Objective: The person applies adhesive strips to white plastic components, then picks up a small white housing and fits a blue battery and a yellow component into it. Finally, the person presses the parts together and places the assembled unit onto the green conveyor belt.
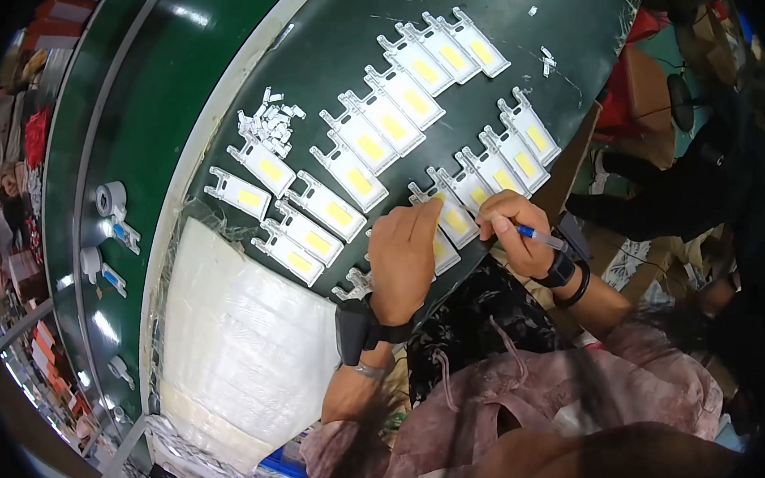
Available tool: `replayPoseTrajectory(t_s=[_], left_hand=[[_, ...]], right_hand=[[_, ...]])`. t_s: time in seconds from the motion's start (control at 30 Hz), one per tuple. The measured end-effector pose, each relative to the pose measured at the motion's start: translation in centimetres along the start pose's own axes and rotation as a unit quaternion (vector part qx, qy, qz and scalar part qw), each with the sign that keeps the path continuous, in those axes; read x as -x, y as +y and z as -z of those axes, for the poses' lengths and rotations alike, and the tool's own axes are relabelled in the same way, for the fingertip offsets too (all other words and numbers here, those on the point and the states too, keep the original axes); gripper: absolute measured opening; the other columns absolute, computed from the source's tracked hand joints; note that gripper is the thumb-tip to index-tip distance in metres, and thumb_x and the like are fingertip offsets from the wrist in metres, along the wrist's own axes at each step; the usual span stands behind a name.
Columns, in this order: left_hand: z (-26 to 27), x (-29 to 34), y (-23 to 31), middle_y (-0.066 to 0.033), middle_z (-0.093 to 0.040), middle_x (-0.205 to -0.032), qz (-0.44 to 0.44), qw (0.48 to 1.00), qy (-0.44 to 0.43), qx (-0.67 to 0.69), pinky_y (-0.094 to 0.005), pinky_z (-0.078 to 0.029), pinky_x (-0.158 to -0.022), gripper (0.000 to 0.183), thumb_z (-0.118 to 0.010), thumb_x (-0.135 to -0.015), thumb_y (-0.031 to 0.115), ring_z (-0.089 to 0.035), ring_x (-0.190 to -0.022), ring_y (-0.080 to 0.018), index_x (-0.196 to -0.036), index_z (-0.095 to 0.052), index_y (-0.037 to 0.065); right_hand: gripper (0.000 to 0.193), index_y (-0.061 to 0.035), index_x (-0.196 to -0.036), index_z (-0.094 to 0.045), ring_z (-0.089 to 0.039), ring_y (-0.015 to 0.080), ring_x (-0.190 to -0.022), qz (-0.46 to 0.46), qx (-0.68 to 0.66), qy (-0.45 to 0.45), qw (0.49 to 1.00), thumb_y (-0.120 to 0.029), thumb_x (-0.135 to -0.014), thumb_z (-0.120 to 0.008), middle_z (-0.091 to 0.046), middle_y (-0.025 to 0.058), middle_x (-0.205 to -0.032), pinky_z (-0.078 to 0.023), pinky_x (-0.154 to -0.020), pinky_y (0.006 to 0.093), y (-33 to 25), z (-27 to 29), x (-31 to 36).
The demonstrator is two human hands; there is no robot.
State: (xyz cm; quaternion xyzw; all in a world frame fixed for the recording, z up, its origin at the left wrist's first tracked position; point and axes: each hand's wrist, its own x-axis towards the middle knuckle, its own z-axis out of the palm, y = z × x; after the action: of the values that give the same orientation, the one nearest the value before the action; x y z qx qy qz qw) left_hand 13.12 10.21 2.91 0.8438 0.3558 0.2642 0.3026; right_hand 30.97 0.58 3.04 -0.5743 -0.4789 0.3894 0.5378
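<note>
My left hand point(404, 257) is over the near row of flat white plates, each with a yellow rectangle. Its fingers are pressed together at the end of one plate point(456, 221), and what they pinch, if anything, is too small to make out. My right hand point(516, 228) is closed round a slim pen-like tool point(540, 237), blue at one end and clear toward the other. The tool's working tip is hidden by the fingers, close to the same plate. Another plate point(444, 252) lies partly under my left hand.
Two slanting rows of similar plates point(394, 128) cover the dark green table point(313, 42). A pile of small white clips point(273, 124) sits at the left, with loose ones point(548, 61) far right. A plastic-wrapped white bundle point(238, 340) lies left of my forearm. Beyond the table's pale edge runs a green surface point(156, 104).
</note>
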Motion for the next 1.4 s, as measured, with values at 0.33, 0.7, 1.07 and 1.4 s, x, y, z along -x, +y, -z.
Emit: replayPoseTrajectory(t_s=[0.33, 0.7, 1.07, 1.4], left_hand=[[-0.5, 0.5, 1.0, -0.0070, -0.069, -0.097, 0.058, 0.993, 0.083, -0.060, -0.0361, -0.043, -0.080, 0.040, -0.059, -0.069, -0.006, -0.063, -0.093, -0.0240, -0.107, -0.066, 0.006], [-1.9, -0.1, 1.0, 0.0003, -0.064, -0.117, 0.075, 0.984, 0.110, -0.117, -0.0449, -0.034, -0.098, 0.019, -0.072, -0.069, 0.006, -0.053, -0.115, -0.0257, -0.087, -0.068, 0.011], [-3.6, -0.7, 1.4, 0.0004, -0.061, -0.122, 0.054, 0.963, 0.090, -0.249, -0.0495, -0.031, -0.104, 0.016, -0.065, -0.073, 0.007, -0.052, -0.118, -0.0259, -0.088, -0.066, 0.011], [-3.8, 0.0, 0.8, 0.0004, -0.061, -0.120, 0.040, 0.975, 0.119, -0.185, -0.0493, -0.029, -0.105, 0.020, -0.066, -0.070, 0.007, -0.053, -0.118, -0.0264, -0.089, -0.066, 0.011]], right_hand=[[0.019, -0.0035, -0.102, -0.064, -0.060, 0.0295, -0.087, 0.168, 0.226, -0.079, 0.956, 0.001, -0.084, -0.061, -0.065, 0.0113, -0.098, -0.044, -0.085, 0.0385, 0.1, 0.1, -1.3], [0.015, -0.0020, -0.101, -0.065, -0.065, 0.0271, -0.095, 0.167, 0.244, -0.097, 0.950, 0.000, -0.087, -0.058, -0.070, 0.0124, -0.100, -0.042, -0.097, 0.0457, 0.9, 0.3, 0.0], [0.019, -0.0037, -0.100, -0.067, -0.065, 0.0274, -0.090, 0.169, 0.228, -0.095, 0.954, 0.001, -0.082, -0.066, -0.070, 0.0117, -0.100, -0.046, -0.090, 0.0399, 1.0, 0.5, -0.3], [0.019, -0.0039, -0.100, -0.067, -0.065, 0.0275, -0.089, 0.168, 0.223, -0.103, 0.955, 0.001, -0.082, -0.065, -0.070, 0.0099, -0.101, -0.047, -0.087, 0.0379, 0.7, 0.6, -0.6]])
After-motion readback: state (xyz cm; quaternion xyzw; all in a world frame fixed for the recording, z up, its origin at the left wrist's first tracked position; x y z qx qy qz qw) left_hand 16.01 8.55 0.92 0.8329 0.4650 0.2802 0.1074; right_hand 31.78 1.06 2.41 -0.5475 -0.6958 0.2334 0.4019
